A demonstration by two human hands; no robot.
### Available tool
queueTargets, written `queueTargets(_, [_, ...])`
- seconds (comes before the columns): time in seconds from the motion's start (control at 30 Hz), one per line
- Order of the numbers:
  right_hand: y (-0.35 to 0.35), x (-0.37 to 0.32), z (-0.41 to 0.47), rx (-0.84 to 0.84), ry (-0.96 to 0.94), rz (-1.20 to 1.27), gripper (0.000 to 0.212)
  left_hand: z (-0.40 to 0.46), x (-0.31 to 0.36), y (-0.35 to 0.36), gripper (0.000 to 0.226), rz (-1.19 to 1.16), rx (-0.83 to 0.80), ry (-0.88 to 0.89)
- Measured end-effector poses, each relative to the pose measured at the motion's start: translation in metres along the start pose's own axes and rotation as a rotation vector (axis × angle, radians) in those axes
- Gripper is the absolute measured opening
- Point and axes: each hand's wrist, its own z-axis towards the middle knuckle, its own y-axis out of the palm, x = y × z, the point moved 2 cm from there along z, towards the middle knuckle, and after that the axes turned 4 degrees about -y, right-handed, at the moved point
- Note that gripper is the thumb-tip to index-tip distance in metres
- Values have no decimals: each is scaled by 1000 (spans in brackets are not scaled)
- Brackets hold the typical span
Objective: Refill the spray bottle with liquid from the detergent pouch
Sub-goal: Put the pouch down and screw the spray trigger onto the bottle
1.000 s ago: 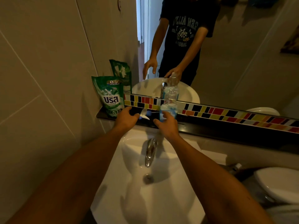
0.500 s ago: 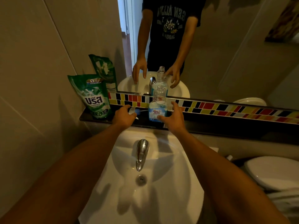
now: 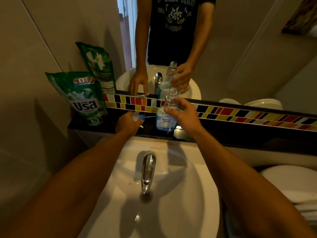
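On the dark shelf (image 3: pixel 223 133) behind the sink (image 3: pixel 171 212), listed left to right:

1. Detergent pouch (image 3: pixel 84 98): green, upright at the shelf's left end, leaning toward the wall, apparently unopened; no hand touches it. Its twin shows in the mirror (image 3: pixel 248 48) behind.

2. Left hand (image 3: pixel 127 123): at the shelf's front edge, just right of the pouch, fingers curled over the spray head (image 3: pixel 138 117), a white and blue trigger piece with its thin tube pointing toward the bottle. The piece is off the bottle and low over the shelf; whether it rests there cannot be told.

3. Spray bottle (image 3: pixel 165 117): clear, blue-labelled, mid-shelf, neck open, a little liquid at the bottom. It looks tilted and possibly lifted slightly off the shelf.

4. Right hand (image 3: pixel 184 114): fingers and thumb gripping the bottle's upper body.

5. Tap (image 3: pixel 148 170): chrome, over the basin, below the shelf's front edge.

Risks, as judged: the shelf is narrow, so a bottle released while tilted may topple into the sink. The neck is small; a soft pouch poured one-handed could surge and run down the label. The loose spray head could roll off the front edge.
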Motion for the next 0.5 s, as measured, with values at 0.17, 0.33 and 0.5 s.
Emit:
queueTargets(0.17, [-3,-1,5,-45,1,33,37,10,-1,8,50,-29,16,-95])
queueTargets(0.33, [-5,-6,4,-50,5,53,37,17,-5,8,42,-111,-24,-199])
queueTargets(0.5, [-13,-17,-2,-35,-26,34,38,13,-2,-19,40,-160,24,-147])
